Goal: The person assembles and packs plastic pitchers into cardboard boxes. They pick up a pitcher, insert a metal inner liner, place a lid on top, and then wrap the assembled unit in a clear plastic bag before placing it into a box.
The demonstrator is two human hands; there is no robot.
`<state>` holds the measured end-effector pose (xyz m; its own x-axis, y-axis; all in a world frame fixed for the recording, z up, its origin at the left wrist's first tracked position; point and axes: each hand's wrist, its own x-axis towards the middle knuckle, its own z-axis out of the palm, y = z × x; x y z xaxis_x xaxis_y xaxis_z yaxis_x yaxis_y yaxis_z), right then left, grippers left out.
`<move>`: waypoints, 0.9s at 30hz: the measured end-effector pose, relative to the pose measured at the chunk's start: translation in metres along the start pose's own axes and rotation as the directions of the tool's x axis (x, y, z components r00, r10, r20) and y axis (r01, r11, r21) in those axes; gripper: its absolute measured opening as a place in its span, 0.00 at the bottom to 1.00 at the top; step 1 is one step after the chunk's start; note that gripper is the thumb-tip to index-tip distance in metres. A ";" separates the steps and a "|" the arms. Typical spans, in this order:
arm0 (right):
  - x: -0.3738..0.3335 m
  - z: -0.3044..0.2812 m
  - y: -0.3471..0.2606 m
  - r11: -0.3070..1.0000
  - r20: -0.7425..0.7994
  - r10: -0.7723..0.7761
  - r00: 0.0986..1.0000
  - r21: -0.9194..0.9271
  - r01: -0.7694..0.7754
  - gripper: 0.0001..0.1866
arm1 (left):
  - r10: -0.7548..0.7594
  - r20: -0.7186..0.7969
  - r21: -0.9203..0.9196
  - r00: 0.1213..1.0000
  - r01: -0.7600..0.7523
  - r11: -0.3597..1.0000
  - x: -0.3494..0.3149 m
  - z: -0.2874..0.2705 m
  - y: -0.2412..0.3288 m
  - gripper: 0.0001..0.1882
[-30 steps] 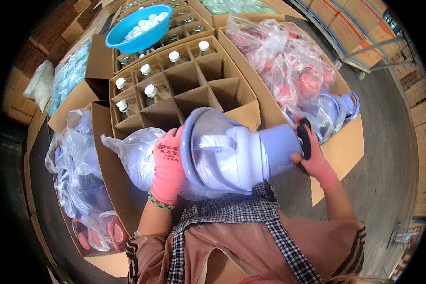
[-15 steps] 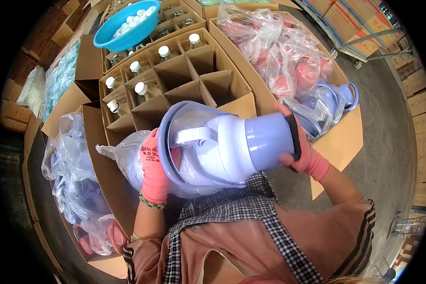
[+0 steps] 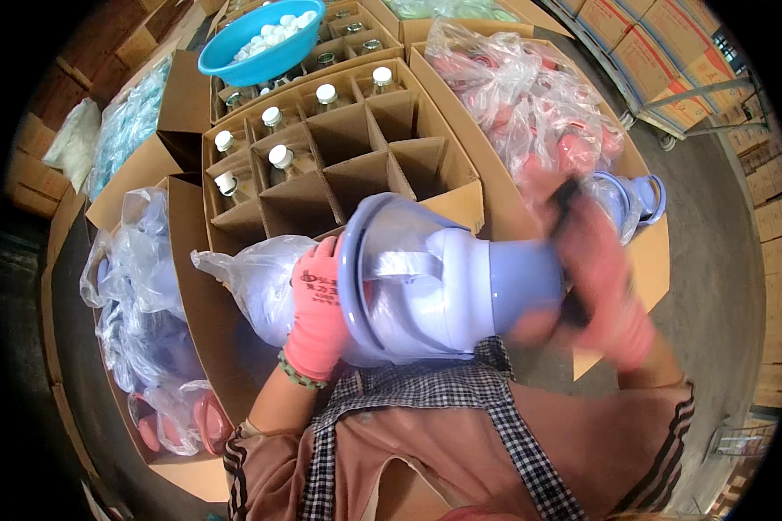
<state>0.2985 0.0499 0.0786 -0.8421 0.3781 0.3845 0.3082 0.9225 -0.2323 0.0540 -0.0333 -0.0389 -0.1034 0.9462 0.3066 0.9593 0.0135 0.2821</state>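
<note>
- Stacked boxes [image 3: 660,61] sit on a trolley off to the upper right, well apart from everything else.
- Right-hand carton [image 3: 471,122]: big one, pretty stuffed with pink items in clear plastic bags, plus a lavender piece [image 3: 617,198] near its near corner.
- Divided carton [image 3: 450,208] in the middle: cardboard cells, several taken by bottles, others with nothing visible in them.
- Left carton [image 3: 202,295]: bagged lavender stuff [image 3: 152,286], and some pink pieces [image 3: 191,423] down at the near end.
- Lavender jug [image 3: 465,286] (jug-looking, anyway) is lying sideways in both hands, just in front of the person's checked apron [image 3: 417,391] and close to the divided carton's near side. Flared rim faces left, darker end faces right, and a clear bag [image 3: 239,269] trails off the left side.
- Blue basin [image 3: 278,65] at the far side, perched over more bottles, holding a heap of small white pieces.
- Left hand [image 3: 315,300], pink glove: grip wrapped on the jug by its flared rim.
- Right hand [image 3: 598,269], pink and black glove: it's at the jug's darker end, but so blurred you can't tell how tight the grip is.
- Bottles [image 3: 282,162]: clear, white-capped, standing in the cells.
- White pieces [image 3: 278,36]: smallest things here, all in the basin.
</note>
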 end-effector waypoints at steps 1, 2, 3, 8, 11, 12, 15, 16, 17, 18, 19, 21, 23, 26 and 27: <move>0.015 0.010 -0.027 0.975 0.009 -0.206 0.978 0.089 0.205 0.24 | -0.020 0.107 0.030 0.994 0.017 0.999 0.004 -0.002 0.004 0.26; 0.028 0.024 -0.043 0.865 0.118 -0.475 0.872 0.246 0.437 0.22 | -0.031 0.124 -0.005 0.992 0.032 0.999 0.005 -0.001 0.001 0.26; 0.041 0.047 -0.061 0.835 0.092 -0.533 0.841 0.218 0.506 0.22 | 0.053 0.012 -0.012 0.999 -0.053 0.999 0.005 0.000 0.002 0.26; 0.049 0.079 -0.057 0.907 0.238 -0.369 0.898 -0.118 0.404 0.23 | -0.019 -0.169 -0.192 0.985 -0.014 0.981 -0.021 0.007 -0.039 0.23; 0.040 0.028 -0.058 0.891 0.233 0.075 0.970 -0.453 0.040 0.21 | -0.016 -0.124 -0.185 0.992 -0.008 0.983 -0.048 -0.014 -0.053 0.22; 0.036 0.018 -0.055 0.799 0.151 0.273 0.950 -0.585 -0.137 0.21 | -0.044 -0.092 -0.186 0.995 0.026 0.982 -0.055 -0.014 -0.055 0.21; 0.043 0.036 -0.030 0.914 0.065 0.076 0.995 -0.403 -0.043 0.21 | -0.055 -0.123 -0.227 0.991 0.026 0.973 -0.073 0.003 -0.055 0.21; 0.051 0.047 -0.029 0.938 0.109 -0.012 0.994 -0.344 0.049 0.21 | -0.003 -0.182 -0.201 0.983 -0.035 0.979 -0.079 0.011 -0.056 0.21; 0.052 0.074 -0.032 0.962 0.163 -0.093 0.982 -0.238 0.131 0.21 | 0.004 -0.216 -0.175 0.976 -0.043 0.984 -0.085 0.017 -0.054 0.21; 0.051 0.095 -0.034 0.970 0.206 -0.179 0.962 -0.125 0.208 0.21 | -0.012 -0.130 -0.182 0.991 -0.012 0.983 -0.087 0.014 -0.053 0.21; 0.052 0.096 -0.031 0.982 0.221 -0.165 0.961 -0.057 0.182 0.21 | -0.026 -0.043 -0.186 0.999 0.018 0.982 -0.087 0.005 -0.053 0.20; 0.056 0.095 -0.022 0.989 0.253 -0.140 0.957 0.077 0.124 0.21 | -0.059 0.084 -0.154 0.995 0.072 0.986 -0.082 -0.007 -0.056 0.20; 0.051 0.079 -0.010 0.997 0.290 -0.019 0.957 0.073 -0.002 0.21 | -0.110 -0.083 -0.180 0.990 0.094 0.979 -0.090 -0.001 -0.079 0.20; 0.052 0.043 0.007 0.969 0.170 0.138 0.976 0.181 -0.169 0.19 | -0.266 -0.138 -0.102 0.954 0.254 0.962 -0.121 0.015 -0.112 0.13; 0.046 0.035 0.010 0.960 0.040 0.230 0.972 0.153 -0.234 0.20 | -0.268 -0.038 -0.014 0.963 0.268 0.963 -0.129 0.019 -0.119 0.11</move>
<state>0.2473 0.0743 0.0631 -0.7654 0.5770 0.2849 0.4250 0.7857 -0.4495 -0.0415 -0.1509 -0.1293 -0.3669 0.8950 0.2537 0.8927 0.2620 0.3667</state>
